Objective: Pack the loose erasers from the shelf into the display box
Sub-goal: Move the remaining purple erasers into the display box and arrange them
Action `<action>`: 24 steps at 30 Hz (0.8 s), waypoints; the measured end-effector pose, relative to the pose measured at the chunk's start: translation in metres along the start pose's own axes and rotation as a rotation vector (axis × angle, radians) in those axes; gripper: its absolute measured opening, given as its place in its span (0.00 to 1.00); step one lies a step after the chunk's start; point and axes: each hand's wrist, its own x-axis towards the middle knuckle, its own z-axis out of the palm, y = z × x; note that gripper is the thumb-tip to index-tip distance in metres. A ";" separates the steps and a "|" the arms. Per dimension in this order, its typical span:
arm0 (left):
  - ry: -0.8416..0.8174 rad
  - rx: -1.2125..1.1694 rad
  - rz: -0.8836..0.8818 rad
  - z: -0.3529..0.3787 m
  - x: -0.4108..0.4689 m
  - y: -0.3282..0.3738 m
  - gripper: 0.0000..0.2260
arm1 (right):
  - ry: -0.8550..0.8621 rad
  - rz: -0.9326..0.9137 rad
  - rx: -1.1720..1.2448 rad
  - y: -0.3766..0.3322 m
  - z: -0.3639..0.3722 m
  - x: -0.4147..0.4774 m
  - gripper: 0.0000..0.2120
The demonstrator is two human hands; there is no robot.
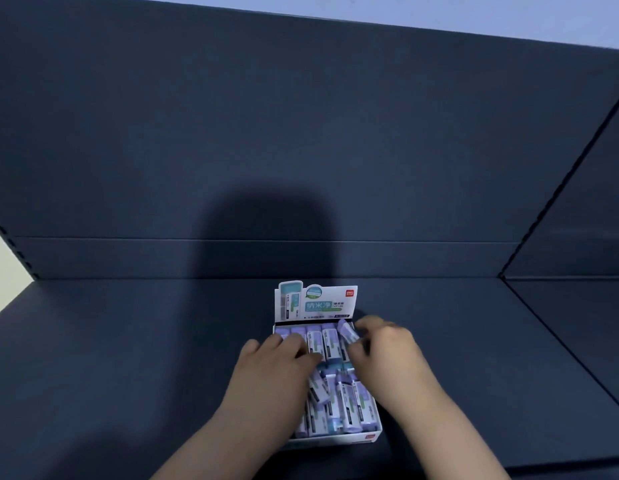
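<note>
Head view: we see the white cardboard display box [367, 436] sitting mid-shelf, well apart from both side edges. Sleeved rectangular erasers [330, 341] stand upright in its back row; the front ones are jumbled. Our right hand [384, 344] pinches a tilted eraser [348, 330] at the back-right corner. Our left hand [277, 362] rests with straight fingers on the back row. The shelf [128, 358] is dark and matte.

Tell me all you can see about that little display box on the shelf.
The display box is a white open-topped tray, seemingly cardboard, with a printed header card standing upright at its back. It sits flat on the dark shelf, filled with purple-and-white erasers. The left hand rests on the back row; the right hand pinches a tilted eraser there.
</note>
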 end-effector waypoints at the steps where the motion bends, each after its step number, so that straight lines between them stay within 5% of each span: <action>1: 0.010 0.004 0.001 0.003 -0.002 -0.002 0.23 | 0.012 0.007 0.018 0.000 0.000 0.000 0.13; 16: 0.094 -0.030 -0.022 0.009 -0.010 -0.006 0.26 | -0.007 -0.081 -0.223 0.006 0.005 -0.002 0.13; 24: 0.125 -0.076 -0.130 -0.002 -0.016 -0.015 0.19 | 0.055 -0.104 -0.100 -0.001 0.001 -0.010 0.14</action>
